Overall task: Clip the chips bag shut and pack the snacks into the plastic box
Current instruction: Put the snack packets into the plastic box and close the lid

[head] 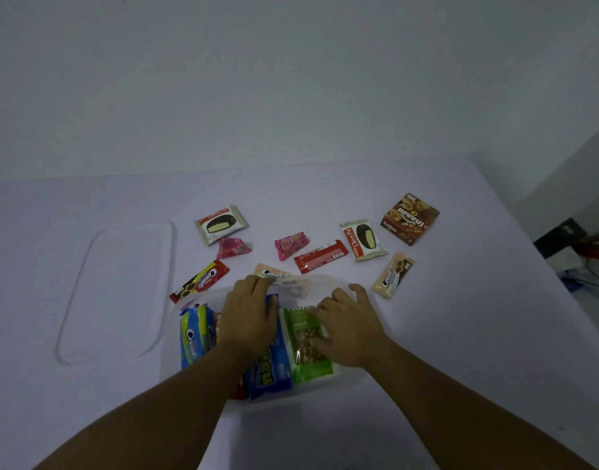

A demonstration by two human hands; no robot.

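Snacks already fill much of the clear plastic box (pixel 350 376) right in front of you, and both your hands are down in it: your left hand (pixel 249 312) lies with fingers fairly straight over the blue biscuit pack (pixel 269 369), and your right hand (pixel 350 322) rests with spread, relaxed fingers on the green nut snack bag (pixel 306 340), neither one curled round anything. A blue Cream-O pack (pixel 194 334) sits at the box's left end. These packets look light, soft and crinkly, with slick film that will likely slide under flat fingers, so pinch them by a sealed end or grip across the narrow width rather than pressing on the contents, which would probably crush. Beyond the box, loose on the desk (pixel 461 334), wait a beige Cream-O bar (pixel 393 274), a red Cream-O bar (pixel 199 281), a red wafer bar (pixel 320 256), two pink candy packets (pixel 290 244) (pixel 233 247), two Choco Pie packs (pixel 220 223) (pixel 362 240) and a brown carton (pixel 410 218), the one stiff item, best taken by its sides. The clear lid (pixel 116 290) lies to the left, well apart. I cannot tell which item is the chips bag, nor see any clip.
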